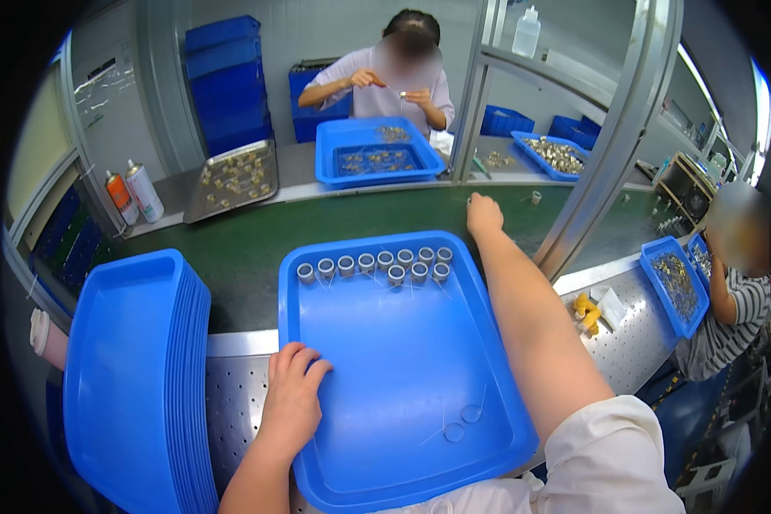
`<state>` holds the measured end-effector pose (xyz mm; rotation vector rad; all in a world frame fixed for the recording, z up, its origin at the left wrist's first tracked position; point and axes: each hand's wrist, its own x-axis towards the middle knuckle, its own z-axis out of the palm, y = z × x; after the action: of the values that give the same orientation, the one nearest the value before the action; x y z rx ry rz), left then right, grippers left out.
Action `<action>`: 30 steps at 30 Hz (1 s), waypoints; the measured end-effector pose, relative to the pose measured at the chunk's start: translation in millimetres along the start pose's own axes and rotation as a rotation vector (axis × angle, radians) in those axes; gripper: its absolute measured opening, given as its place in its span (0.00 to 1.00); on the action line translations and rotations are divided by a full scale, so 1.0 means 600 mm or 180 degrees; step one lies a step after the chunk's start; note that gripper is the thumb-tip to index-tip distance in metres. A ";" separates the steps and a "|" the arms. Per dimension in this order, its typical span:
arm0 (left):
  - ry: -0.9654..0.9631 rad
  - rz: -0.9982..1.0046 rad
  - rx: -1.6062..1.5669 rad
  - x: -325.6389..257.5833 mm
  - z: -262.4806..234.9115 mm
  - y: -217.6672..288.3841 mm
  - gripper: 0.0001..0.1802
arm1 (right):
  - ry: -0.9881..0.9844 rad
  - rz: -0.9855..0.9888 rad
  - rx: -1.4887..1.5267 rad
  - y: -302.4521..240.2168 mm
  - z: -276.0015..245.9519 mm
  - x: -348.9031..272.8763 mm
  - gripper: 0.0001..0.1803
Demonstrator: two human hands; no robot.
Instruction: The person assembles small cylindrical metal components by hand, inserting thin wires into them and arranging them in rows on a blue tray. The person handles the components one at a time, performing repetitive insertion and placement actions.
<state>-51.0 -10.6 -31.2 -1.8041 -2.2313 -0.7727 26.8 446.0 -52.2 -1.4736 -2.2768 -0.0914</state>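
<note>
A blue tray (385, 368) lies in front of me. Near its far wall stand several short metal cylinders (366, 263) in two rows, with fine wires sticking out. Two thin wire rings (462, 423) rest on the tray's near right part. My left hand (293, 396) grips the tray's left rim, its fingers curled over the edge. Beyond the far right corner, my right hand (485, 214) is stretched over a green conveyor belt (368, 214). Its fingers are closed at a small greyish piece, mostly hidden. Another small cylinder (535, 198) stands on the belt, right of that hand.
Stacked blue trays (128, 377) stand at left, beside a pink cup (50, 338). Across the belt are a metal tray (231, 182), spray cans (144, 193) and a co-worker (403, 86). A metal post (612, 146) rises right of my arm; yellow pieces (586, 313) lie nearby.
</note>
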 end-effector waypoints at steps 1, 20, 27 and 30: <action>0.0007 -0.0046 0.0018 0.000 -0.003 0.002 0.19 | 0.0065 -0.0075 0.0036 -0.004 0.000 0.006 0.09; -0.0655 -0.0297 -0.0382 0.055 -0.084 0.091 0.11 | -0.2681 -0.0398 0.4530 -0.003 -0.281 -0.355 0.10; -0.0906 -0.1196 -0.3527 0.071 -0.067 0.161 0.15 | -0.1244 -0.2335 0.3538 0.000 -0.333 -0.412 0.10; -0.0805 -0.1395 -0.4126 0.055 -0.051 0.165 0.15 | -0.1213 -0.2394 0.3588 -0.006 -0.341 -0.436 0.13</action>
<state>28.9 15.8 37.8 -1.7703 -2.4773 -2.6596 178.5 163.5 34.1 -0.0451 -2.3111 1.1231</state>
